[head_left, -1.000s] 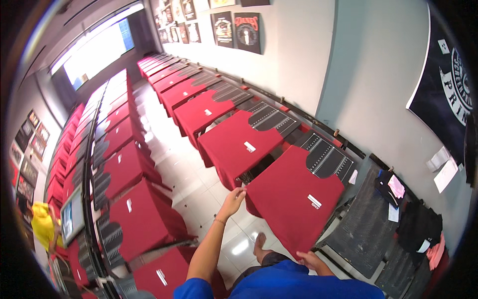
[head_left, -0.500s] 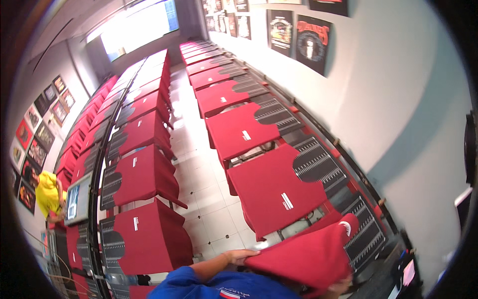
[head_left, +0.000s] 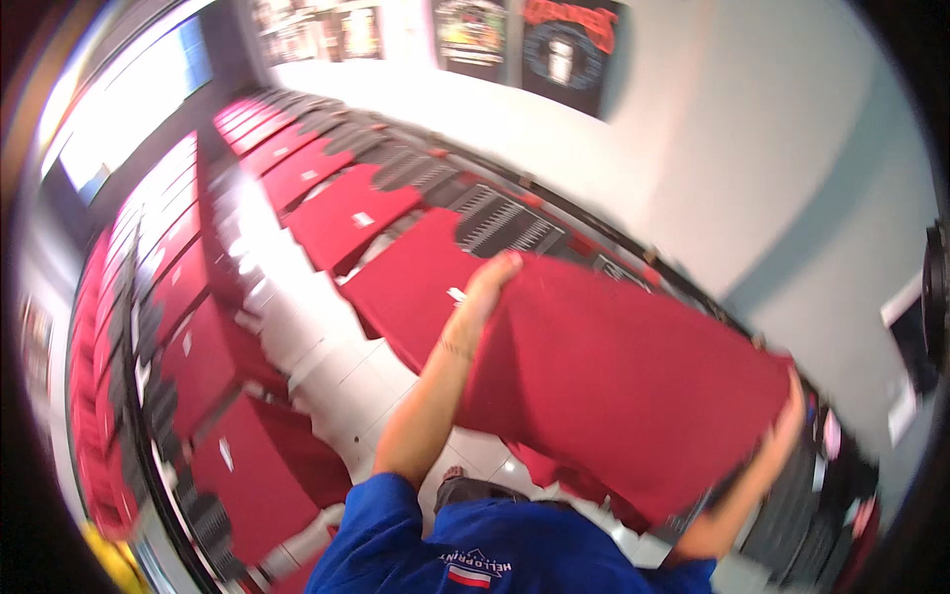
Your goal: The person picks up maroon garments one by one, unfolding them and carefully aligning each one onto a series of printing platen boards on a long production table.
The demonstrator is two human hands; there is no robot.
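Observation:
A red T-shirt (head_left: 614,366) is stretched out in front of me, raised over the nearest station of the right-hand row. At its far left corner, my left hand (head_left: 501,269) grips the cloth with the fingers closed. My right hand (head_left: 791,396) holds the opposite edge at the right, its fingers partly hidden by the fabric. Just beyond lies another red T-shirt (head_left: 421,277) with a small white print, spread over a dark printing board. The nearest board is mostly hidden under the shirt I hold.
More red shirts on boards (head_left: 341,213) run away along the right wall. A second row (head_left: 213,346) stands left of the white tiled aisle (head_left: 332,371). A dark rail (head_left: 594,230) follows the right wall. Someone in yellow (head_left: 111,556) is at the lower left edge.
The red T-shirt, bunched and low before, is now lifted and spread wide. Both hands have risen, the left one further out ahead. My view has turned toward the right.

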